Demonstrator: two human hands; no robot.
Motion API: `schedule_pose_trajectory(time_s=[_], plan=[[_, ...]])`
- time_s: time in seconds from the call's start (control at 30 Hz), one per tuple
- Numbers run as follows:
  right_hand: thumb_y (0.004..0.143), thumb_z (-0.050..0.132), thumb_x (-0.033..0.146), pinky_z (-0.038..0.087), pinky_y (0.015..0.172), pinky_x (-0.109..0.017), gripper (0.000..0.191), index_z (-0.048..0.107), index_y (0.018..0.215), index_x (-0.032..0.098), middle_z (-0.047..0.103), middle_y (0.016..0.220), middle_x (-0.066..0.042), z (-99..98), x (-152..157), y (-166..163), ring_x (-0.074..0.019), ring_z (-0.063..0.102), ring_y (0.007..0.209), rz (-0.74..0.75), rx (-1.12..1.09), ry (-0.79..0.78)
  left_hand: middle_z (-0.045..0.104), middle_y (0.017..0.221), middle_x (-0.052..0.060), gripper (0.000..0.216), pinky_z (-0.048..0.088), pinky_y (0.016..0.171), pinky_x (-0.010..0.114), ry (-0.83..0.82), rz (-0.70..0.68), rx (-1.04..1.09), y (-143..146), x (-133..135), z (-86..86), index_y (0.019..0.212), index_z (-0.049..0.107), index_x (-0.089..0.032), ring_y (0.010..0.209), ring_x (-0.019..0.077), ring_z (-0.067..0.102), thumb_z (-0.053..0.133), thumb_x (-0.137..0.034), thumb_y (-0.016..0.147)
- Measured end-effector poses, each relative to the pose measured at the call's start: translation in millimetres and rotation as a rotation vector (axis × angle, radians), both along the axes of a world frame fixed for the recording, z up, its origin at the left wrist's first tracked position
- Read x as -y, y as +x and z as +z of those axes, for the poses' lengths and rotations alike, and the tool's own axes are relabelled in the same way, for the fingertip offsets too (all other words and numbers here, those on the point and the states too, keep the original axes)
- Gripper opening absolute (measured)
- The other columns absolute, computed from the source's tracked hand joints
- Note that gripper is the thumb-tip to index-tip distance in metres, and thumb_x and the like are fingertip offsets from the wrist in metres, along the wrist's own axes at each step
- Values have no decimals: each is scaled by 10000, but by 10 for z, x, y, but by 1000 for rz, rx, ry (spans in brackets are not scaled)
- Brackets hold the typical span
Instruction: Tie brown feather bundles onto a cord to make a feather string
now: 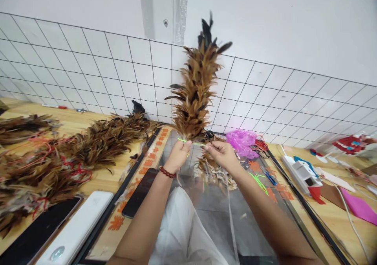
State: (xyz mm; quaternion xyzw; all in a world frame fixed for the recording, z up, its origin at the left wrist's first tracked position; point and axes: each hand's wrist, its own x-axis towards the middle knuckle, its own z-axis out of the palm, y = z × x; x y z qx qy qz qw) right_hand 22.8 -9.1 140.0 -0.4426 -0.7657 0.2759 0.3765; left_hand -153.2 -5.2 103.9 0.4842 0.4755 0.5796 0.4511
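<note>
A tall bundle of brown feathers with black tips stands upright in front of me, against the wire grid. My left hand, with a beaded bracelet at its wrist, is closed at the base of this feather bundle. A bright green cord crosses there and stretches between my two hands. Fingers and thumb of my right hand pinch the cord's other end. The exact grip of the left fingers is partly hidden. Below the right hand, loose feathers lie on the glass tabletop.
Feather bundles with red string cover the left side. A dark phone and a white device lie near my left arm. On the right are a pink plastic bag, green cords, blue-handled snips and a white power strip.
</note>
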Motion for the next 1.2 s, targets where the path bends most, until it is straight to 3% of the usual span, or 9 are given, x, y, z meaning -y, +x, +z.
schedule_pose_trajectory(time_s=[0.1,0.17,0.3,0.5,0.67,0.83,0.97,1.1,1.2], plan=[[888,412,247,291,563,-255,265,666,915,174,632,775,-63,186,12,71,-140,530,666,-59,614,477,497,617,-9,184,348,540,234,50,76,-191,98,-34,-81,690,505,-166,580,117,448,580,-317,763],[891,385,187,259,549,-271,265,639,966,176,621,812,-82,317,11,100,-151,531,677,-37,923,663,495,602,-6,156,363,577,247,64,64,-226,144,-29,-95,665,510,-169,606,134,457,572,-275,762],[919,347,170,244,555,-288,254,596,969,161,589,829,-95,558,-30,104,-164,525,697,62,1166,788,527,615,13,124,390,656,271,64,-9,-250,211,19,-82,654,521,-180,676,171,503,585,-244,739],[926,345,159,272,590,-291,258,599,889,142,600,830,-101,744,-42,-116,-165,523,722,393,1217,833,636,824,105,66,409,755,325,174,-158,-515,406,94,-146,802,581,-180,842,241,574,529,-195,764],[860,435,149,301,590,-278,213,647,872,144,645,865,-115,805,-246,-236,-169,566,733,326,1232,670,583,680,111,56,397,684,332,176,-120,-832,515,219,-128,770,555,-168,704,256,601,503,-172,792],[779,518,215,371,651,-272,218,710,882,217,697,901,-90,759,-524,-124,-205,613,833,97,1230,374,595,786,136,126,392,689,301,243,-45,-933,600,309,-81,911,541,-146,753,240,608,478,-232,845],[732,548,235,407,668,-291,227,734,862,235,708,893,-93,685,-573,-157,-233,626,851,70,1201,244,615,865,156,272,388,695,303,231,-24,-1011,703,345,-90,1085,510,-143,800,251,618,430,-295,874],[675,602,204,405,651,-296,195,742,810,222,707,836,-85,750,-613,-172,-229,617,809,78,1078,145,627,867,184,259,387,679,322,289,-102,-1136,632,353,-10,1011,553,-133,793,273,618,390,-284,878],[640,642,161,381,620,-286,83,720,659,182,670,677,-54,919,-695,196,-173,572,661,71,987,-55,645,833,146,209,384,667,309,325,-249,-1209,355,324,125,927,589,-174,760,261,614,441,-299,848]])
